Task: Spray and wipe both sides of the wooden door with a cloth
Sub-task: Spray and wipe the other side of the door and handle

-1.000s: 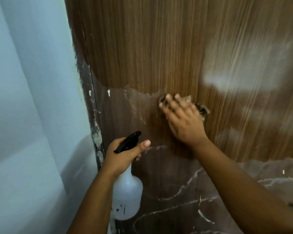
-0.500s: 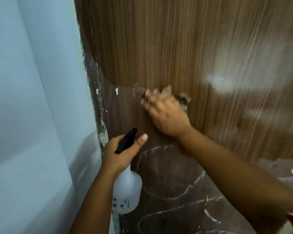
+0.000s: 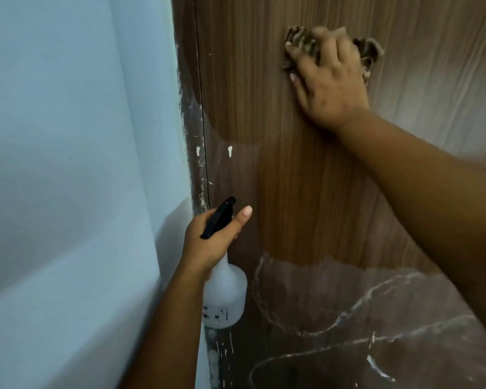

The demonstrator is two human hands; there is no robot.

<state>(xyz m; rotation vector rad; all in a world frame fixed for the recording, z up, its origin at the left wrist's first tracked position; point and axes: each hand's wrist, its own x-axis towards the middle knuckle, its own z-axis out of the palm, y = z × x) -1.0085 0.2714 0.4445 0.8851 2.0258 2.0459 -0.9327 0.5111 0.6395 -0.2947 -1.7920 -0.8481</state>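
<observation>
Leftmost is the pale wall (image 3: 68, 164), then the paint-flecked door frame (image 3: 192, 153). Left hand (image 3: 211, 242) has its fingers wrapped round the neck of a white spray bottle (image 3: 225, 293), black trigger head (image 3: 218, 217) poking up above the fingers. Dark marks on the bottle, too blurry to read. Up and right of those fingers, the right hand (image 3: 328, 80) presses a patterned cloth (image 3: 300, 42) flat on the wooden door (image 3: 306, 192), fingers spread. My guess: the cloth bunches and slips, or the chalky streaks (image 3: 362, 304) below just smear.
</observation>
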